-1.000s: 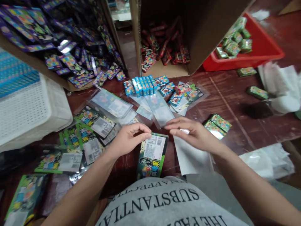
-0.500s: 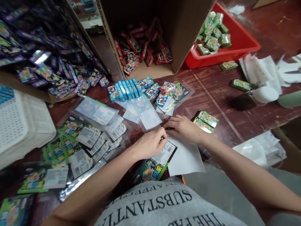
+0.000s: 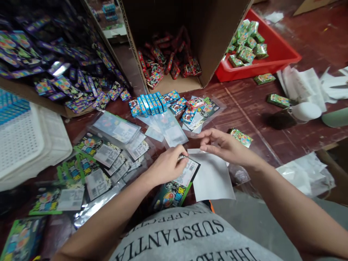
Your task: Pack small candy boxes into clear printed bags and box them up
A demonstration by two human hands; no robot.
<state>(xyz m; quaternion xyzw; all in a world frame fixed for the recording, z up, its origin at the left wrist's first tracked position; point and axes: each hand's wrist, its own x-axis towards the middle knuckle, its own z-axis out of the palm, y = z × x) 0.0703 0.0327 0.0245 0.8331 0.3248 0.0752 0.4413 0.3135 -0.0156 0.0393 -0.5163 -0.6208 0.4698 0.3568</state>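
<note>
My left hand is closed, fingers curled over the upper end of a black and green printed bag with a white barcode label. The bag lies close to my shirt. My right hand hovers over the top of a white paper sheet. Its fingers are bent and apart from the thumb, with nothing visible between them. Just beyond that hand lies a small green candy box. Several blue candy boxes stand in a row ahead of my hands, and a red candy box rests beside them.
Printed bags lie overlapping at left, beside a white plastic basket. Cartons hold purple boxes and red boxes. A red tray holds green boxes. A white-capped bottle lies at right near crumpled paper.
My right hand has lifted off the printed bag's top edge and opened, shifting slightly right. My left hand stays on the bag. One of two green boxes no longer shows beside the right hand.
</note>
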